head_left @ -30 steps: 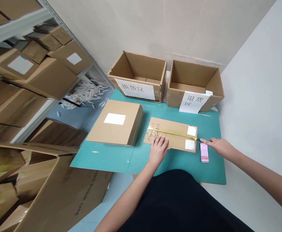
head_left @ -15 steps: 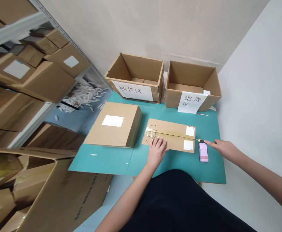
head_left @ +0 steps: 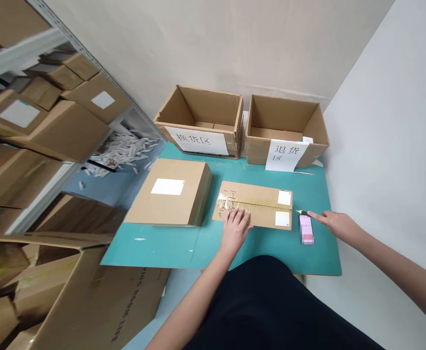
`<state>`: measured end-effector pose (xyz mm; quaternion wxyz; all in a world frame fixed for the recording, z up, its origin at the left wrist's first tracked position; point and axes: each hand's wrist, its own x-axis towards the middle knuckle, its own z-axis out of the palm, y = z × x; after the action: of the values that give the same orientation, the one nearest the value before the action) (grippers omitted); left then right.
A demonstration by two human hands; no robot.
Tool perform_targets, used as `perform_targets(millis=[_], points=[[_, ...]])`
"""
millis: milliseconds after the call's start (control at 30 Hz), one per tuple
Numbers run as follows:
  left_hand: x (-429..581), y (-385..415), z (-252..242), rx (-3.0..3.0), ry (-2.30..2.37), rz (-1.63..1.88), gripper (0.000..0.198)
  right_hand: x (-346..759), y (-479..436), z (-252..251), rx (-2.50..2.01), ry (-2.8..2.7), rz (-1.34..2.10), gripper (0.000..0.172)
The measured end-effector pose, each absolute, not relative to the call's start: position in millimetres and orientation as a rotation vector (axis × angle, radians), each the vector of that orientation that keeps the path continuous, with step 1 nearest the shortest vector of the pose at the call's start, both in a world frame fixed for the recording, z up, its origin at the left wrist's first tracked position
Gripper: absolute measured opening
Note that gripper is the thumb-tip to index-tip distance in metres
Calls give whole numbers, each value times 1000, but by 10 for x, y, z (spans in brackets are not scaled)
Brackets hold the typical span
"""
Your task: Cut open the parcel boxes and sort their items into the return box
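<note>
A flat, taped cardboard box (head_left: 257,201) with two white labels lies on the green table top (head_left: 184,243). My left hand (head_left: 235,226) rests flat on the box's near left end, fingers stretched out. My right hand (head_left: 335,223) is just right of the box, closed around a small cutter (head_left: 300,212) whose yellow tip points at the box's right end. A phone (head_left: 306,229) lies beside that hand, between it and the box.
A larger shut box (head_left: 169,192) with a white label sits left of the flat one. Two open cartons with paper signs (head_left: 198,121) (head_left: 286,131) stand at the table's far edge. Shelves of boxes (head_left: 45,112) and an open carton (head_left: 89,291) crowd the left.
The cutter tip has drawn back a little from the box's right end. My left hand stays on the box. The view has shifted slightly.
</note>
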<state>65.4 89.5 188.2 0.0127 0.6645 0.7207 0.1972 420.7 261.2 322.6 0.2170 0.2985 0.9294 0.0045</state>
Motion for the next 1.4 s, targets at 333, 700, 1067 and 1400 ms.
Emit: perform_targets(millis=[333,700,1067,1400], points=[[644,894,1917,2101,2237,594,43,4334,2496,3136,916,2553,-9,63],[620,1069,2216,2089,2242,577,44,4449,2196,2980,1860,2339,-1090,53],[555,1272,2152,2165,2245,630,37,3761,1759,2501,2351,1969,-1799,77],[587,1210,1974,2184,2319,670,39,3636,1719,2427,2458,1937,-1838,82]])
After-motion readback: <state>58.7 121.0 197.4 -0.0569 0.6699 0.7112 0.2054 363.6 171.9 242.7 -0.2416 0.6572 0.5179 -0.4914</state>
